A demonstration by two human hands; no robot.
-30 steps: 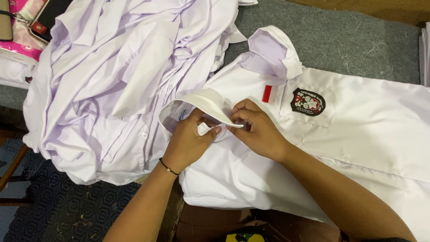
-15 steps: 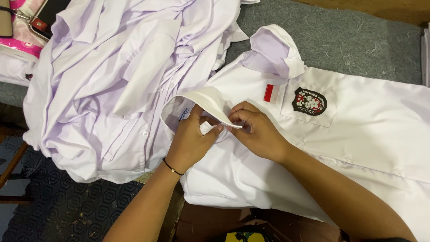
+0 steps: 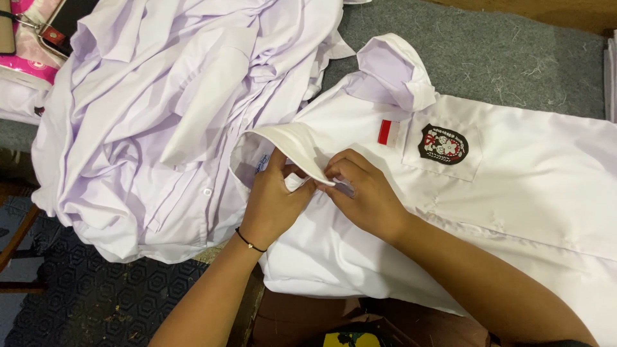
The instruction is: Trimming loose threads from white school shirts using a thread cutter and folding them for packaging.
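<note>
white shirt (image 3: 514,193), collar (image 3: 292,144) just above both hands' grip

Shirt pile (image 3: 173,122) crowds left; grey mat (image 3: 514,58) beyond shirt (image 3: 514,193) seems open.

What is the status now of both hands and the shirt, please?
Left hand and right hand both pinching the collar of the white shirt, fingers closed on the fabric. Shirt flat on grey table. Pile of white shirts beside left hand.
</note>
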